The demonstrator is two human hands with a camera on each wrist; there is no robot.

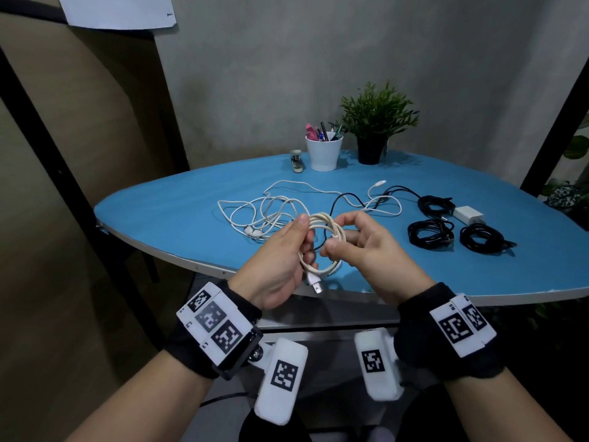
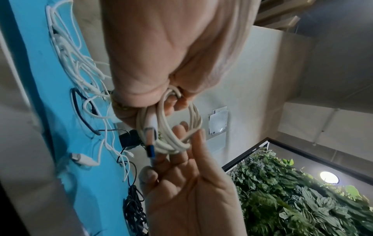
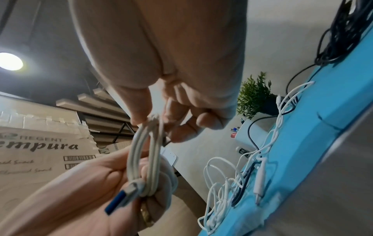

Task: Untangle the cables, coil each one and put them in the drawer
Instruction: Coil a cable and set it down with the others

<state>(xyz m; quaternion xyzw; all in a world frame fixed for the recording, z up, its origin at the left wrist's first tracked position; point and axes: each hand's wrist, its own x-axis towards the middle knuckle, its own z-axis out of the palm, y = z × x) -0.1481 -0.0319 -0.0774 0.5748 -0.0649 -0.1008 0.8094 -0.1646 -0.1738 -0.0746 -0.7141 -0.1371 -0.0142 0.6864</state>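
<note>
Both hands meet above the near edge of the blue table (image 1: 153, 215), each gripping one cream cable coil (image 1: 328, 231). The left hand (image 1: 280, 260) curls its fingers round the coil's near side, a USB plug (image 1: 315, 286) hanging below; the right hand (image 1: 360, 247) pinches the far side between thumb and forefinger. Behind lie tangled white cables (image 1: 271, 208), three black coils (image 1: 430, 232), a white charger (image 1: 468, 215), a pen cup (image 1: 323, 151), a potted plant (image 1: 376, 122) and a stapler (image 1: 296, 161) before a grey wall.
</note>
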